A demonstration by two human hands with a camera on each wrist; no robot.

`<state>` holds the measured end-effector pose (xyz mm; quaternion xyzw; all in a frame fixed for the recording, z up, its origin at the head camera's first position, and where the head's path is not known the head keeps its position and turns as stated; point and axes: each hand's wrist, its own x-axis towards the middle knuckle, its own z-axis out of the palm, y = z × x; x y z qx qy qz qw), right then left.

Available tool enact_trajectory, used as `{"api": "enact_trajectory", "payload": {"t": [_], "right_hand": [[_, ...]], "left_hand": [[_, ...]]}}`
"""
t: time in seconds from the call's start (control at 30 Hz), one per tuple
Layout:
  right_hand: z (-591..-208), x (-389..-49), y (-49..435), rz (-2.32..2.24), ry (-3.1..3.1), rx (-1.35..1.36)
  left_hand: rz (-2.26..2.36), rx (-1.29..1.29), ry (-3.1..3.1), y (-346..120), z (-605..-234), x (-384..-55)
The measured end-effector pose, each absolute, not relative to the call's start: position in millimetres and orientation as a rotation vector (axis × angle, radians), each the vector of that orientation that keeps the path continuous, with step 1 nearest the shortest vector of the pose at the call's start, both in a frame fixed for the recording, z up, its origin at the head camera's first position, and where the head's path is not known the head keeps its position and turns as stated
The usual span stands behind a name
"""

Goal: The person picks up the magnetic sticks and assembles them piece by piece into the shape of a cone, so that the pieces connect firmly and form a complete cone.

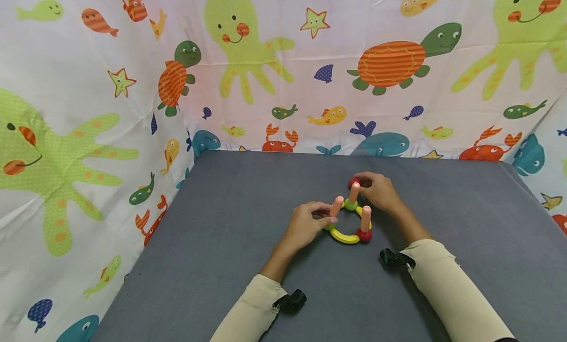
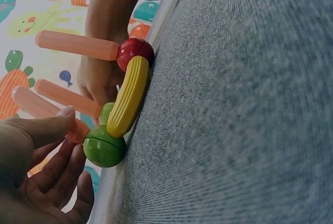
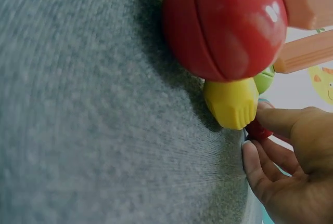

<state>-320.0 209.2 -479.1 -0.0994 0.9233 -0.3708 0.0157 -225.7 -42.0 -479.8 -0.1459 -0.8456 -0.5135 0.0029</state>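
A toy ring of yellow curved pieces [image 1: 344, 237] joined by balls lies on the table. Three orange rods stand up from it: a left rod [image 1: 335, 207], a back rod [image 1: 354, 192] and a front right rod [image 1: 365, 217]. My left hand [image 1: 304, 225] pinches the left rod low down between thumb and fingers, just above a green ball [image 2: 104, 146]. Under the front right rod sits a red ball [image 1: 364, 234], and under the back rod another green ball [image 1: 350, 204]. Behind the ring, my right hand [image 1: 380, 190] grips a second red ball [image 1: 353, 181], partly hidden by fingers and rod.
Grey cloth covers the table [image 1: 212, 243]. A curtain [image 1: 310, 51] printed with sea animals hangs along the back and sides. Each sleeve carries a black wrist camera, the left one [image 1: 292, 301] and the right one [image 1: 394, 258], close over the cloth.
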Motion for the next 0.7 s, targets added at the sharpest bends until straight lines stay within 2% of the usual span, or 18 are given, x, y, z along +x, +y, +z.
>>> {"api": "enact_trajectory", "payload": {"t": [0.7], "right_hand": [[-468,-287,215,-1.290,2.859,-0.246]], "left_hand": [[-1.613,-0.470,-2.641,-42,-479,-225]]}}
